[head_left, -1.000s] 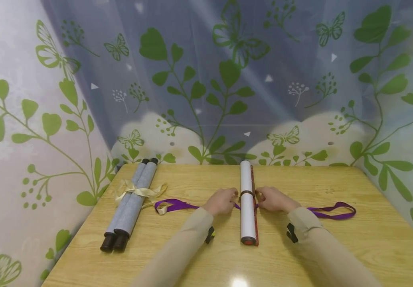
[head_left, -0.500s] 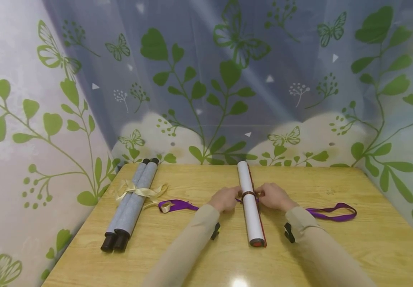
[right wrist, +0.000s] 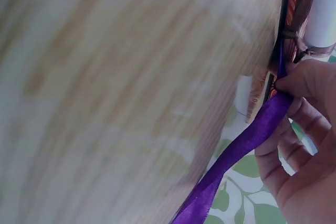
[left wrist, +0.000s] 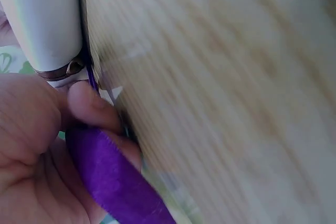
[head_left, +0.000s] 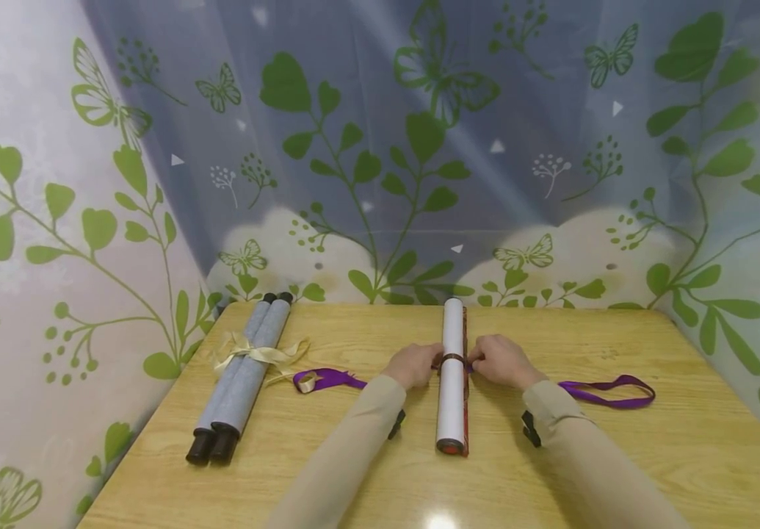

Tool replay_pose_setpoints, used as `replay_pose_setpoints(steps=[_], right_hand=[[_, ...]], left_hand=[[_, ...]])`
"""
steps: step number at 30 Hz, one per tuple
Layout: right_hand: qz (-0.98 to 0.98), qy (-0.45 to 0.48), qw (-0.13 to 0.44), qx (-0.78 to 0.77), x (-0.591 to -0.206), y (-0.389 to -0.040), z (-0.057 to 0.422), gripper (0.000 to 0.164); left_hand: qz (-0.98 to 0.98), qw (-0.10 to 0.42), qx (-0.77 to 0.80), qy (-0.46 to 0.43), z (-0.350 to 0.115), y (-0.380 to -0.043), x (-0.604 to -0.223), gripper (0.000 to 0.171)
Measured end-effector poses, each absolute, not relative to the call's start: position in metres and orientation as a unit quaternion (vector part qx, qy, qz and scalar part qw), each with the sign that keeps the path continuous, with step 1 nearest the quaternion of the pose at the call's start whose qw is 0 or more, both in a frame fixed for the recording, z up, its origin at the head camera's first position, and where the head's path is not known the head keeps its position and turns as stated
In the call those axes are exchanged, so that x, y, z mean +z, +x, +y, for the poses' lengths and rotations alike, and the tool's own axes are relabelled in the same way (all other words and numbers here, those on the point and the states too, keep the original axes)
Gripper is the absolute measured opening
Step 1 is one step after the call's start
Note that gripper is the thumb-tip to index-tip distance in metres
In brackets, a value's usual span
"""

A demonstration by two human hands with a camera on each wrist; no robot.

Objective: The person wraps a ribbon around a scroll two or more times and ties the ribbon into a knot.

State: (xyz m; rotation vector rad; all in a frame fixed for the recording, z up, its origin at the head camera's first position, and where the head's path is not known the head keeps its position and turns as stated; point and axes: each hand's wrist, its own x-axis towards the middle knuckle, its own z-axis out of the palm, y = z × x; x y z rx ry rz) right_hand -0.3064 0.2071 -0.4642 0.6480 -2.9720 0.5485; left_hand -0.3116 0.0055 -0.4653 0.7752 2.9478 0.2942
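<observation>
A white scroll [head_left: 451,404] with a red patterned edge lies lengthwise on the table, a thin brown tie [head_left: 454,358] around its middle. Beneath it runs a purple ribbon [head_left: 617,393], which comes out on both sides. On the left side my left hand [head_left: 413,366] pinches the ribbon between thumb and fingers, close to the scroll; the left wrist view shows the purple ribbon [left wrist: 113,177] passing through the hand. My right hand [head_left: 504,361] pinches the ribbon's other side, and the purple ribbon [right wrist: 257,124] trails from its fingertips in the right wrist view.
Left on the table [head_left: 366,470] lie two grey-blue scrolls [head_left: 247,375] with black ends, tied together by a cream ribbon [head_left: 267,354]. Part of that ribbon overlaps the purple ribbon's left end. A patterned curtain [head_left: 380,184] hangs behind the table's back edge.
The white scroll rolled or turned slightly, its near end swinging right and then back left. Both hands stay at its sides; the left has moved slightly right.
</observation>
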Motion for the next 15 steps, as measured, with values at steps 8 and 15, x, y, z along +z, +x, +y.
replay_pose_setpoints(steps=[8,15], right_hand=[[-0.968,0.184,-0.001,0.169,-0.4684,-0.3082,0.2040,0.023],[-0.965,0.196,0.018,0.172,-0.4619,-0.3099,0.2011,0.017]], left_hand=[[0.965,0.034,0.073,0.248,0.0037,-0.3075,-0.4682,0.035],[0.965,0.028,0.092,0.244,0.0048,-0.3074,-0.4641,0.036]])
